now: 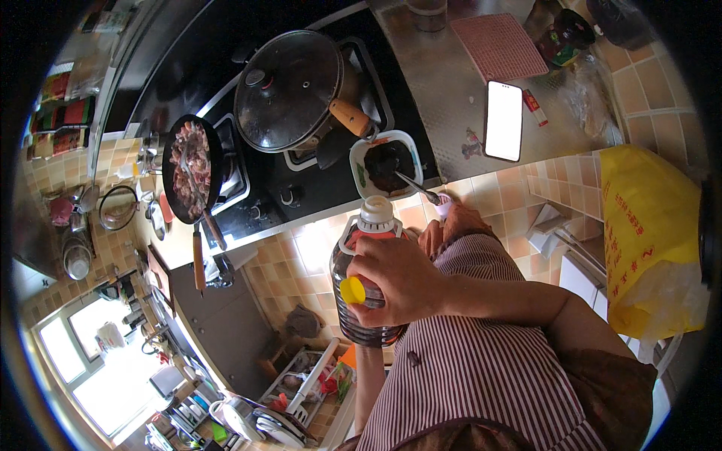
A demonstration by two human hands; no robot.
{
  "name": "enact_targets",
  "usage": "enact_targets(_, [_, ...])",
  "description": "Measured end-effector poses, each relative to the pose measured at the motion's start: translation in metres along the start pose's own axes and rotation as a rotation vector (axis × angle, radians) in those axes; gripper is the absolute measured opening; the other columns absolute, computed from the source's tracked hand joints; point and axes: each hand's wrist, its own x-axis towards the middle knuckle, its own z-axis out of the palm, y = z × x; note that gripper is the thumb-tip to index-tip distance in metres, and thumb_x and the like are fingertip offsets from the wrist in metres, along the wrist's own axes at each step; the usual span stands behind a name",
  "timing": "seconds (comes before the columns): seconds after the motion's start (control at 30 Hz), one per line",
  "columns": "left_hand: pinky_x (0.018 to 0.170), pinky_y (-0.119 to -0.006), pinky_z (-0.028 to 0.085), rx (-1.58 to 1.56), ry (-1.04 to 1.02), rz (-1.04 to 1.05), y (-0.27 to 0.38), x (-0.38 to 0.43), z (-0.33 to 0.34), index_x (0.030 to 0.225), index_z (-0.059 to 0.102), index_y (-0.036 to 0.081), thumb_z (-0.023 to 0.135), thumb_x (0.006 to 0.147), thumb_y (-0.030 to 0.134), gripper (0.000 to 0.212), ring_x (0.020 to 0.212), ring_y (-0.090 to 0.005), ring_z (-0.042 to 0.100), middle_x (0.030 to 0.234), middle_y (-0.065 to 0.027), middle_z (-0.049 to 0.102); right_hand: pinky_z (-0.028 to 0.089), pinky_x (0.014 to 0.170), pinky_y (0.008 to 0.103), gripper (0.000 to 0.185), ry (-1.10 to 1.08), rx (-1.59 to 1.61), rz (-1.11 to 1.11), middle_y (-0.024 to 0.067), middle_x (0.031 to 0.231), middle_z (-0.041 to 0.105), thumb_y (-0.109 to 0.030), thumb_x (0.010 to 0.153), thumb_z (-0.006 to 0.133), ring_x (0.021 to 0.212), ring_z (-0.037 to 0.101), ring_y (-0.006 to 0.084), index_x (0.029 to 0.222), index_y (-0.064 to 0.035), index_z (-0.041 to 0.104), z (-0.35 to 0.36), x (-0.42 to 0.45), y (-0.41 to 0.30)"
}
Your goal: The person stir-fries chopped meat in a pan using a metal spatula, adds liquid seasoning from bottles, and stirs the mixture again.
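My right hand (395,282) grips a large clear plastic bottle (344,265) of dark liquid by its upper side. At the top of the bottle is a white spout (377,211). Beside my fingers shows a yellow cap (353,290); whether it sits on something else in the grip I cannot tell. My left forearm (369,380) rises to the bottle's base, where the bottle hides my left hand. Just beyond the spout, a white bowl (414,147) at the stove's edge contains dark sauce (386,163) and a metal spoon (414,185).
A lidded pan (287,93) with a wooden handle (348,117) stands on the black gas stove (338,186). Left of it, a frying pan (214,163) holds meat pieces (192,146) and a spatula. A lit phone (503,121) and pink mat (499,45) lie on the right counter.
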Motion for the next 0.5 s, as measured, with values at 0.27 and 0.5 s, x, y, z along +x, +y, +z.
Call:
enact_targets(0.27, [0.105,-0.045,0.037,0.020,-0.016,-0.028,0.006,0.011,0.004,0.135,0.044,0.007,0.050,0.093,0.044,0.057,0.126,-0.0284,0.049,0.137,-0.0148,0.050,0.048,0.063,0.0386,0.043,0.030,-0.017,0.032,0.0094,0.093,0.054,-0.038,0.067,0.076,0.077,0.056,0.0231,0.093,-0.0073,0.060,0.005,0.002,0.007])
enact_targets(0.5, [0.105,-0.045,0.037,0.012,-0.006,-0.029,0.005,0.006,0.002,0.135,0.044,0.008,0.050,0.093,0.044,0.056,0.125,-0.0284,0.049,0.136,-0.0145,0.050,0.048,0.064,0.0384,0.043,-0.005,-0.021,0.063,0.0098,0.093,0.054,-0.037,0.067,0.076,0.077,0.056,0.0233,0.093,-0.0067,0.061,0.008,0.004,0.005])
